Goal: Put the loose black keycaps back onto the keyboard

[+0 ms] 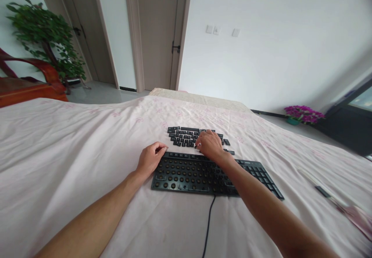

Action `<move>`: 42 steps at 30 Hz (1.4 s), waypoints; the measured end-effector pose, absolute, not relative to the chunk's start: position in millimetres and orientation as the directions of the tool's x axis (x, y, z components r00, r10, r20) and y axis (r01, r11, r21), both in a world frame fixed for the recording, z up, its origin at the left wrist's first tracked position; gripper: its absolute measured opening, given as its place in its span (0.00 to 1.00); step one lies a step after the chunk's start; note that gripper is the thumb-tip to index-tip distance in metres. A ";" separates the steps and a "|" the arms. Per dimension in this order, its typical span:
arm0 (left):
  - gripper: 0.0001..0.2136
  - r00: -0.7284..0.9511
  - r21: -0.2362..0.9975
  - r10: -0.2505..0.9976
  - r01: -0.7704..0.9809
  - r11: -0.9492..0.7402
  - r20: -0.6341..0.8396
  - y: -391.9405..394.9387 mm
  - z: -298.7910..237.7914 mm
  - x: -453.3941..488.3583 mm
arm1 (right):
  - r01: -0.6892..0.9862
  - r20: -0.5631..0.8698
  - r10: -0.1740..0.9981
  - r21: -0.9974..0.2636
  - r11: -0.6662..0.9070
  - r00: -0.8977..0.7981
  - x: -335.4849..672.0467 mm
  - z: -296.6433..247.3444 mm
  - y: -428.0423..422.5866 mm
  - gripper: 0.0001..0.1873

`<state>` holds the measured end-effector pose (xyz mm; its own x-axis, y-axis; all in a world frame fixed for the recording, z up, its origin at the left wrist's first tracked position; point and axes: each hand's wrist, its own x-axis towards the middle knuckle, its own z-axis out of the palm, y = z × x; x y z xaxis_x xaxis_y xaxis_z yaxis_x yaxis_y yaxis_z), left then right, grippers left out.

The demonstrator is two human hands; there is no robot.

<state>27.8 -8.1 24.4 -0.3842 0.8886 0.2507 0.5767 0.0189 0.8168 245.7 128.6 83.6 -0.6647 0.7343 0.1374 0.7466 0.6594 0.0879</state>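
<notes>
Left hand (pixel 150 158) at the keyboard's (pixel 197 174) far left corner, fingertips drawn close, any grip cannot be told; keyboard is black plastic, mostly bare round sockets, on creased pale cloth (pixel 72 153). Loose blocky caps (pixel 185 136) lie in rows just far of it; right hand (pixel 209 143) bends over them, grip hidden. Step judged: arranging caps; next calls for a light pinch.

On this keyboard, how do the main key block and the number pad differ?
The main key block shows rows of bare round mounts, while the number pad has caps on. The main key block is much wider than the number pad. The right forearm hides part of the main key block, leaving most of the number pad visible. Both are dark parts of one keyboard.
</notes>
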 end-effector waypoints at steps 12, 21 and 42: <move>0.11 -0.376 0.812 0.886 0.584 -0.001 0.271 -6.5 22.7 26.3 | 0.794 0.194 0.780 -0.010 0.608 -0.595 247.3 74.9 137.6 0.11; 0.12 -0.381 0.816 0.890 0.577 0.016 0.252 -7.9 26.4 28.5 | 0.821 0.191 0.820 -0.097 0.562 -0.539 272.9 87.6 129.2 0.07; 0.12 -0.372 0.813 0.891 0.583 0.007 0.259 -7.1 22.8 27.2 | 0.812 0.127 0.818 -0.107 0.573 -0.560 260.8 77.1 114.9 0.05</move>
